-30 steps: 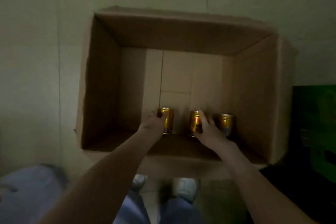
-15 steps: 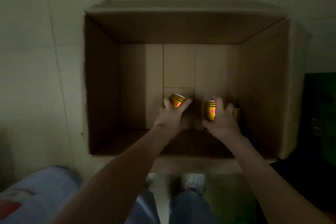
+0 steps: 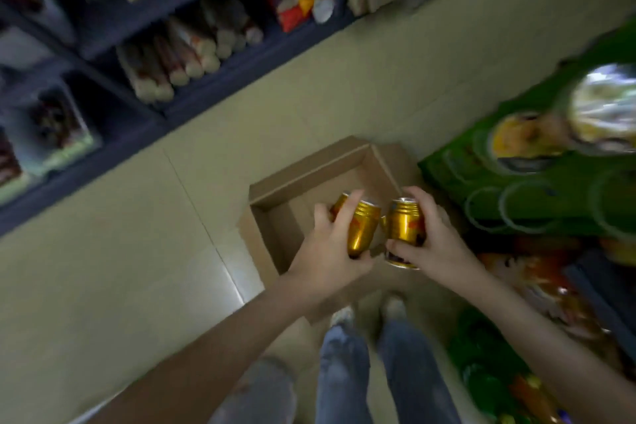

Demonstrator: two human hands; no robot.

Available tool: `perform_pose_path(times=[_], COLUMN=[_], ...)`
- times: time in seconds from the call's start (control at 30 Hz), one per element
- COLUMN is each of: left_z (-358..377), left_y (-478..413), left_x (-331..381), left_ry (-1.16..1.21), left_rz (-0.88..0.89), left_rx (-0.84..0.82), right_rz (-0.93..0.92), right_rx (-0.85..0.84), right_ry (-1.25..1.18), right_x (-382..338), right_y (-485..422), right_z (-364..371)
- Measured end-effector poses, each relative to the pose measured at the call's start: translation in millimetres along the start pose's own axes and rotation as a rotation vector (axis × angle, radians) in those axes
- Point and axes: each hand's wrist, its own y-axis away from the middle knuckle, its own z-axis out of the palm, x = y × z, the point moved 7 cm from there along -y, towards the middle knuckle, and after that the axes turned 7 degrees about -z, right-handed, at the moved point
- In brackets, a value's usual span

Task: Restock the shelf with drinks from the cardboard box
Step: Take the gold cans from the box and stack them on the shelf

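Left hand (image 3: 330, 251) grips a gold can (image 3: 361, 231), with the thumb under its base and the forefinger laid along its side up toward the top. The can leans with its silver-rimmed top pointing away from the person and toward the other hand. A sliver of gold also shows on the far side of that forefinger; whether it belongs to the same can or to another one cannot be told. Right hand (image 3: 433, 244) holds a second gold can (image 3: 406, 224), thumb across the lower front and fingers curled round the back, and this can stands nearly upright with its top away from the person. The two cans sit just beside each other between the hands, shoulder to shoulder; whether they touch is unclear. Directly beneath and beyond both hands the cardboard box (image 3: 268, 234) rests on the pale tiled floor (image 3: 137, 251) with its open top facing up, so the cans are held above it. Far off to the left of the left hand runs a dark shelf (image 3: 206, 79) filled with blurred packets. Close to the right of the right hand is a green display (image 3: 550, 200) with blurred, colourful goods. Nearer the person than the hands are blue jeans (image 3: 344, 372) and pale shoes (image 3: 340, 317).
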Motion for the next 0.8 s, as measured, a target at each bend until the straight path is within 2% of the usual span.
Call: perform_pose_path(times=[0.13, 0.27, 0.37, 0.53, 0.67, 0.8], left_z=[-32, -16, 35, 159, 244, 291], left_y=[64, 124, 184, 317, 429, 525], left_x=[101, 200, 267, 371, 463, 547], left_ry=[0.053, 0.092, 0.070, 0.005, -0.069, -0.099], left_rz=[0.140, 0.334, 0.491, 0.746, 0.946, 1.137], left_rx=[0.058, 0.048, -0.051, -0.190, -0.216, -0.204], right_rz=[-0.146, -0.218, -0.235, -0.235, -0.196, -0.233], right_rx=[0.159, 0.373, 0.546, 0.761, 0.949, 1.141], right_ry=[-0.029, -0.067, -0.031, 0.024, 0.051, 0.095], right_x=[-65, -81, -67, -11, 32, 43], right_y=[90, 198, 302, 510, 669, 790], right_z=[-73, -147, -196, -262, -308, -355])
